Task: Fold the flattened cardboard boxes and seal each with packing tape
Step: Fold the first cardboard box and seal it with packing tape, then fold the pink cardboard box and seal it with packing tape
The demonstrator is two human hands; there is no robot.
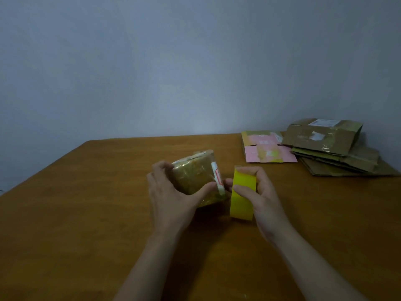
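A small folded cardboard box (195, 177), shiny with tape and carrying a white label on its right edge, sits tilted at the middle of the wooden table (86, 213). My left hand (171, 196) grips it, fingers over the far left side and thumb across the near face. Just to its right, my right hand (260, 192) holds a yellow roll of packing tape (242, 196) standing on edge, fingers curled over its top and front. The roll nearly touches the box's right edge.
A pink flattened box (269, 148) lies at the back right of the table. Beside it is a stack of brown flattened cardboard boxes (329, 148) near the right edge. A plain wall rises behind the table's far edge.
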